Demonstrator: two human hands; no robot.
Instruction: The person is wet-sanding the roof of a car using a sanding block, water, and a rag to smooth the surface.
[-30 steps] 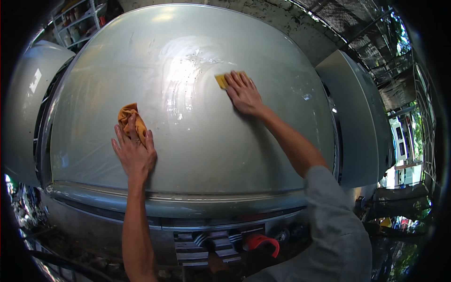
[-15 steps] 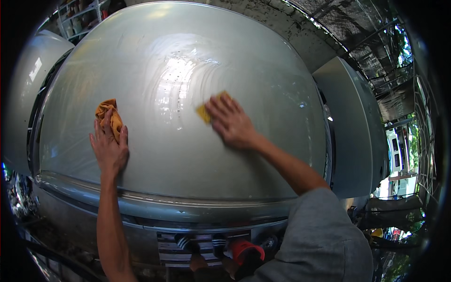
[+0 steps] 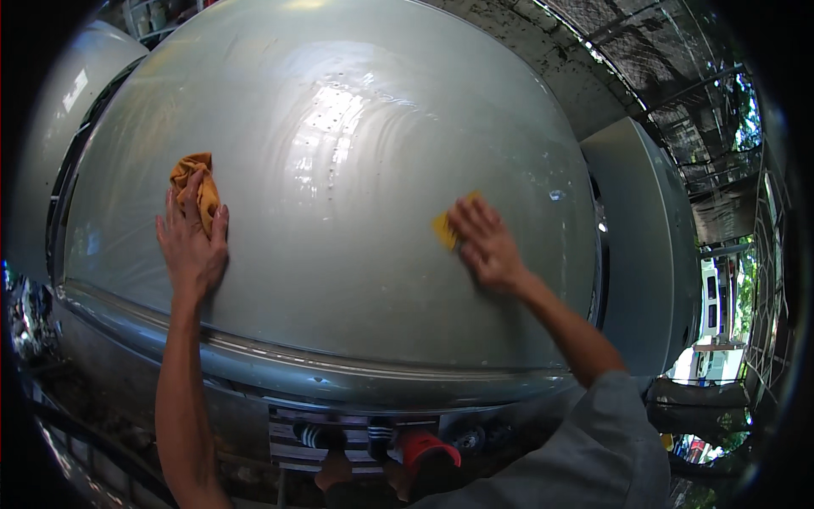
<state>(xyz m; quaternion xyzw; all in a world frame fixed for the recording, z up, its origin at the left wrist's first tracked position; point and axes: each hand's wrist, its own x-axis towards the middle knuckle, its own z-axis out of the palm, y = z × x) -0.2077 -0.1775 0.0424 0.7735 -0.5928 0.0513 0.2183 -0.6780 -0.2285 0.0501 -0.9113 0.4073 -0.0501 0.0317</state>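
While a yellow sheet [image 3: 444,229] lay on the right half of a pale, curved panel [image 3: 322,280], the right hand [image 3: 492,250] covered it, flat rather than clenched, presumably to spread pressure evenly. Farther left, the left hand [image 3: 193,250], splayed, pinned a bunched orange cloth [image 3: 191,165], perhaps for support. Nearer, sandalled feet [image 3: 322,437] stood on a slatted platform [image 3: 283,450], likely for reach.

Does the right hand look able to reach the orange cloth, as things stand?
Probably yes: only the curved panel shows between the right hand and the orange cloth. However, the left hand rests on the cloth, and the right one is over a yellow sheet.
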